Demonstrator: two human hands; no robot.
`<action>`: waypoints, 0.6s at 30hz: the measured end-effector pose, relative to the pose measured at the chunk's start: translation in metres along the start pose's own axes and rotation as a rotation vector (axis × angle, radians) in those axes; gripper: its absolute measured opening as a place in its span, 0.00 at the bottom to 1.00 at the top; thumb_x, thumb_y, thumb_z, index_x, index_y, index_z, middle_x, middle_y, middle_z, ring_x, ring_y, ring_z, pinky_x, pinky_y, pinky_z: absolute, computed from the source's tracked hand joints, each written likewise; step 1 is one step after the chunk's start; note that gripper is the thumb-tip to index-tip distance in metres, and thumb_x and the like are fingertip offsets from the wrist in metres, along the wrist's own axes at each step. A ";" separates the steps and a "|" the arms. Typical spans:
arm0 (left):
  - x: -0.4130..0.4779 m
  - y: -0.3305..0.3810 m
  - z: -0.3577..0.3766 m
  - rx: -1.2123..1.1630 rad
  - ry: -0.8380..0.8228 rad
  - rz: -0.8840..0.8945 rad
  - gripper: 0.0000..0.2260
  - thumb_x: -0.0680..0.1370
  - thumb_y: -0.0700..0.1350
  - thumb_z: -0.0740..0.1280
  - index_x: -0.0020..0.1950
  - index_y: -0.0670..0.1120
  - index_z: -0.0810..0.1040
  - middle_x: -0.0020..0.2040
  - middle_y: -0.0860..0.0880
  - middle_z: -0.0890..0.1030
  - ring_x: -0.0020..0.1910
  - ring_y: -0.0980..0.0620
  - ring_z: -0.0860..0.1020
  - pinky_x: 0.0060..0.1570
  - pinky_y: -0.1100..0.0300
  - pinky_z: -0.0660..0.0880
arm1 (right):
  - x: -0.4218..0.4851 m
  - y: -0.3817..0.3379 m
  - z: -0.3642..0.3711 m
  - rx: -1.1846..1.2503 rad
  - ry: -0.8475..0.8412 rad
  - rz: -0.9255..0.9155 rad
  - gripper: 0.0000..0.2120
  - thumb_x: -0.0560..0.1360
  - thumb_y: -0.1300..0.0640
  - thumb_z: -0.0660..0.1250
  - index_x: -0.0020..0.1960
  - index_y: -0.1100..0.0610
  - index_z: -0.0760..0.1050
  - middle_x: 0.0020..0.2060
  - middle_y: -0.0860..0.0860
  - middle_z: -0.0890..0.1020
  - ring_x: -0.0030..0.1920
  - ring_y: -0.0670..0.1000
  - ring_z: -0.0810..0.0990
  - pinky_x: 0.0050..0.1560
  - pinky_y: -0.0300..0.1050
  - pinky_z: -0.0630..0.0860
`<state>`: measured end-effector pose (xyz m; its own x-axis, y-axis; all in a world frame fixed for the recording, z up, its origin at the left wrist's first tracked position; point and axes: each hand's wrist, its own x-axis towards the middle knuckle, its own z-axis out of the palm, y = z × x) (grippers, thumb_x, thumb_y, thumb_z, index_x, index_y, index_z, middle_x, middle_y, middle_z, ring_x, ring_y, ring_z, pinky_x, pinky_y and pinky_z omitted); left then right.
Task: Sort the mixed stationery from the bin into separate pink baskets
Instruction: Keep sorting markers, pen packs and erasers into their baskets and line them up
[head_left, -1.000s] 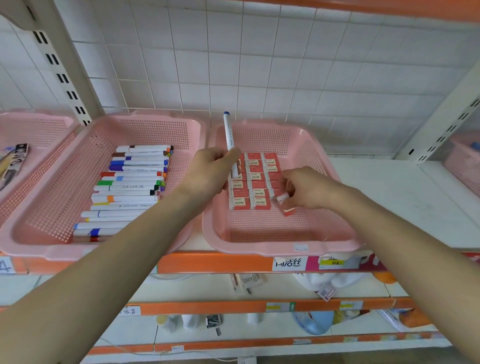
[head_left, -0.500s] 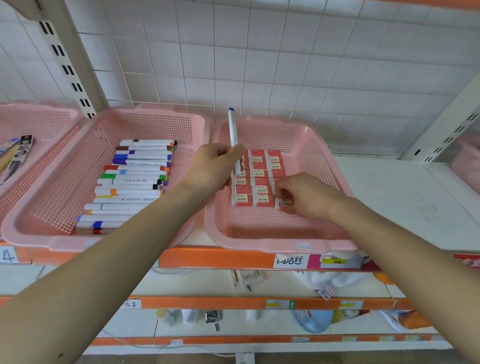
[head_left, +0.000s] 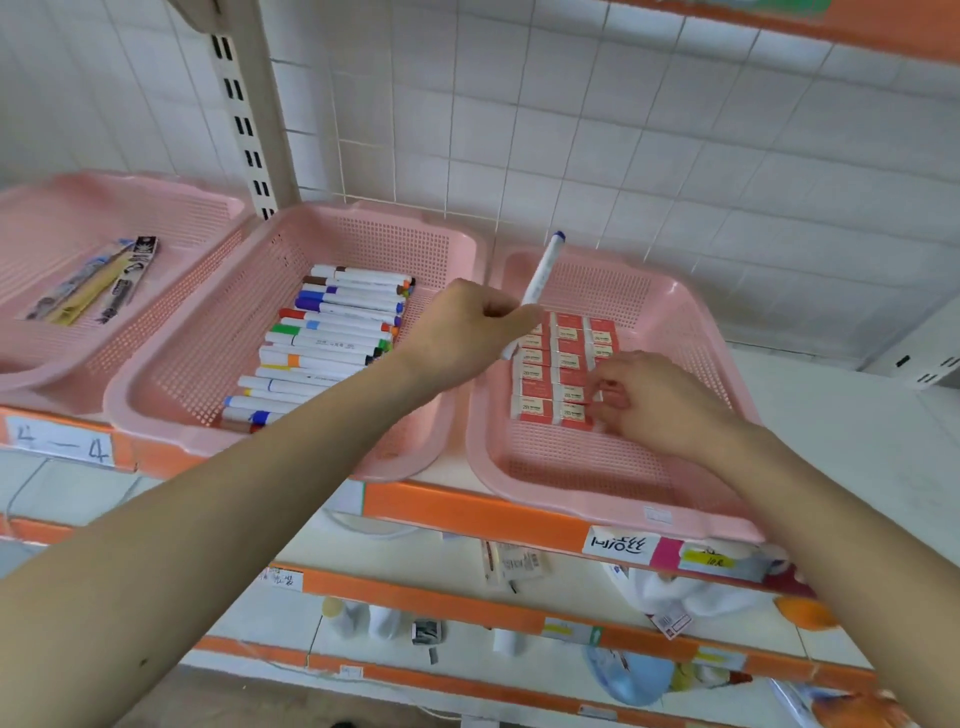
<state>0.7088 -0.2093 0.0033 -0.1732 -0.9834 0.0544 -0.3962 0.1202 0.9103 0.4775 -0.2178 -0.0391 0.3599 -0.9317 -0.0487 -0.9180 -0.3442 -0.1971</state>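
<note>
Left hand (head_left: 467, 332) grips marker (head_left: 537, 283); right hand (head_left: 654, 402) touches erasers (head_left: 563, 374).

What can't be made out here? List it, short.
Head view:
- Near-right erasers: covered by the right hand; whether its fingers grip one is unclear.
- Blue-capped marker: middle hidden inside the left hand.
- Eraser print: too small.
- Leftmost basket: cut off by the frame's left edge.

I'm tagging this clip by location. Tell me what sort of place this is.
Probably a stationery shop or its stockroom: orange-edged shelving carrying handwritten price labels, and pink baskets holding neat rows of markers and erasers.
</note>
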 end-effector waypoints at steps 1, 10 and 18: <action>0.001 -0.003 -0.006 0.054 0.014 0.034 0.11 0.81 0.50 0.67 0.44 0.44 0.82 0.28 0.51 0.78 0.26 0.54 0.69 0.30 0.60 0.68 | 0.001 -0.005 -0.003 0.037 0.046 0.005 0.09 0.77 0.50 0.69 0.56 0.49 0.79 0.52 0.43 0.80 0.52 0.47 0.78 0.56 0.48 0.77; 0.001 -0.048 -0.102 0.517 0.075 0.080 0.05 0.80 0.48 0.68 0.50 0.48 0.81 0.41 0.55 0.80 0.34 0.60 0.75 0.31 0.73 0.68 | 0.044 -0.079 -0.030 0.123 0.306 -0.121 0.22 0.81 0.51 0.63 0.73 0.54 0.69 0.74 0.49 0.69 0.74 0.50 0.65 0.73 0.41 0.56; 0.017 -0.096 -0.167 0.863 0.011 0.089 0.09 0.79 0.49 0.69 0.58 0.50 0.83 0.51 0.53 0.77 0.52 0.53 0.74 0.56 0.55 0.73 | 0.087 -0.138 -0.013 0.151 0.235 -0.180 0.19 0.80 0.57 0.63 0.70 0.53 0.72 0.76 0.51 0.64 0.76 0.53 0.62 0.76 0.51 0.57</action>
<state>0.8949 -0.2601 -0.0150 -0.2292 -0.9661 0.1189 -0.9279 0.2537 0.2732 0.6331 -0.2526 -0.0031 0.4496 -0.8647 0.2240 -0.8015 -0.5012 -0.3261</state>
